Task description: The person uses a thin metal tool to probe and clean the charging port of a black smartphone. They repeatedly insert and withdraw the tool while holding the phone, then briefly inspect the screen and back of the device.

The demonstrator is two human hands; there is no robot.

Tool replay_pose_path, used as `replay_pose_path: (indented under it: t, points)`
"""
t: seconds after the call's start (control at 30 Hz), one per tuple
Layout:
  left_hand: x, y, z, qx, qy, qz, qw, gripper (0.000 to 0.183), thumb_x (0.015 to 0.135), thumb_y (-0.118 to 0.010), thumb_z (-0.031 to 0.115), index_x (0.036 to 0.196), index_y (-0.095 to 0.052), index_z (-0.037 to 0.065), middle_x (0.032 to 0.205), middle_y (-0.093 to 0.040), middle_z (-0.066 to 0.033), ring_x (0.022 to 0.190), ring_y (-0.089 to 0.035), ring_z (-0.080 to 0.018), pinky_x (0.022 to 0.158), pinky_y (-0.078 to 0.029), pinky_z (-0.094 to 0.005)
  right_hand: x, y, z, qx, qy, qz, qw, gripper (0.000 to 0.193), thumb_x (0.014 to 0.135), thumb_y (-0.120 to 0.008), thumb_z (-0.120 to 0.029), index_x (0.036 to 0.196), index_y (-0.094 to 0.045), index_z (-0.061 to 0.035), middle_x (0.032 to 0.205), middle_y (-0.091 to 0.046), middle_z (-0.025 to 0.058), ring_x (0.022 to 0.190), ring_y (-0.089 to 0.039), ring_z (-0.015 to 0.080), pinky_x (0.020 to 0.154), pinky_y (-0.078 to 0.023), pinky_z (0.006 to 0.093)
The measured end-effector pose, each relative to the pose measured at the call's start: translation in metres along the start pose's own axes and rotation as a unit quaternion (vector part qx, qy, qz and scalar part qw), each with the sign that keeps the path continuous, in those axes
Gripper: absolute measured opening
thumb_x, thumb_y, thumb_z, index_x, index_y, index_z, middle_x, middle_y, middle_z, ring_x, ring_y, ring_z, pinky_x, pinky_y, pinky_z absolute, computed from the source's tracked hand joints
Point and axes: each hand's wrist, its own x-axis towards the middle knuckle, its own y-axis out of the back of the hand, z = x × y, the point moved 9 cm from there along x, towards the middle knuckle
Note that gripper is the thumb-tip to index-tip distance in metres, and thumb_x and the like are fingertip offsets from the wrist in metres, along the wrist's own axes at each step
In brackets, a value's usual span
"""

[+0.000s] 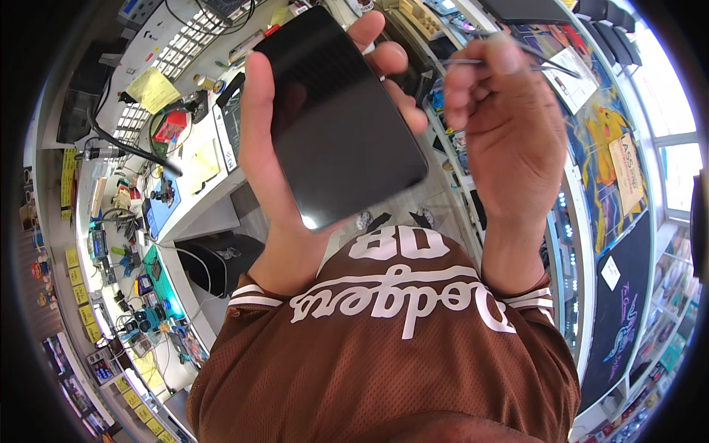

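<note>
A smartphone (347,140) with a dark, glossy screen lies in my left hand (260,151), its screen turned up toward me. My thumb runs along its left edge, and the fingers curl round the right edge from behind. To the right of the phone, my right hand (513,136) is raised with its fingers bent together. It pinches thin dark metal tweezers (555,65), whose two prongs stick out to the right; a slim part also shows left of the fingers. The two hands are apart, and the tweezers do not touch the phone.
On the left, a white workbench (210,193) carries tools, cables, yellow notes (155,90) and a blue mat (164,207). A lamp on a black flexible arm (136,148) reaches over it. A counter with a colourful mat (602,140) and paper runs along the right.
</note>
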Motion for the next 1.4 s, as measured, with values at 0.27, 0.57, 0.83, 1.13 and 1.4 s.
replay_pose_path:
  t: [0.27, 0.57, 0.83, 1.13, 1.4]
  points:
    - [-0.003, 0.018, 0.006, -0.081, -0.027, 0.134, 0.987, 0.071, 0.107, -0.046, 0.048, 0.15, -0.038, -0.008, 0.143, -0.052, -0.0173, 0.117, -0.062, -0.0264, 0.114, -0.032, -0.0446, -0.013, -0.009, -0.005, -0.077, 0.083, -0.007, 0.994, 0.035, 0.108, -0.057, -0.024, 0.117, -0.065, 0.0083, 0.098, -0.072, 0.0175, 0.083, -0.066, 0.0193, 0.073, -0.051, 0.0309]
    - [-0.005, 0.001, 0.0, -0.013, -0.017, 0.045, 0.999, 0.078, 0.109, -0.034, 0.057, 0.15, -0.041, -0.01, 0.141, -0.056, -0.0278, 0.106, -0.068, -0.0354, 0.099, -0.053, -0.0463, -0.004, -0.011, 0.001, -0.055, 0.056, -0.021, 0.997, 0.034, 0.108, -0.057, -0.024, 0.114, -0.067, 0.0073, 0.092, -0.073, 0.0152, 0.078, -0.067, 0.0174, 0.067, -0.05, 0.0292]
    - [-0.006, 0.002, 0.001, 0.031, -0.049, 0.065, 0.996, 0.086, 0.108, -0.033, 0.061, 0.153, -0.032, -0.011, 0.134, -0.058, -0.0278, 0.108, -0.068, -0.039, 0.099, -0.055, -0.0448, -0.002, 0.005, 0.011, -0.041, -0.002, 0.027, 0.999, 0.032, 0.108, -0.057, -0.024, 0.108, -0.068, 0.0056, 0.087, -0.072, 0.0144, 0.073, -0.066, 0.0174, 0.064, -0.05, 0.0288]
    - [-0.002, -0.004, -0.003, -0.035, -0.018, 0.018, 0.999, 0.089, 0.107, -0.033, 0.063, 0.155, -0.027, -0.012, 0.126, -0.057, -0.0247, 0.109, -0.067, -0.04, 0.1, -0.055, -0.045, 0.001, 0.002, 0.018, -0.03, 0.004, -0.001, 1.0, 0.031, 0.109, -0.056, -0.023, 0.106, -0.069, 0.0052, 0.086, -0.072, 0.0137, 0.073, -0.068, 0.0173, 0.066, -0.052, 0.0281]
    - [0.0, -0.005, -0.008, -0.165, -0.026, 0.085, 0.982, 0.085, 0.106, -0.032, 0.066, 0.15, -0.043, -0.006, 0.113, -0.06, -0.0219, 0.107, -0.059, -0.0388, 0.1, -0.049, -0.0486, -0.001, -0.015, 0.018, -0.061, -0.005, -0.038, 0.997, 0.032, 0.109, -0.055, -0.024, 0.106, -0.069, 0.0046, 0.088, -0.073, 0.0126, 0.072, -0.068, 0.0142, 0.068, -0.054, 0.026]
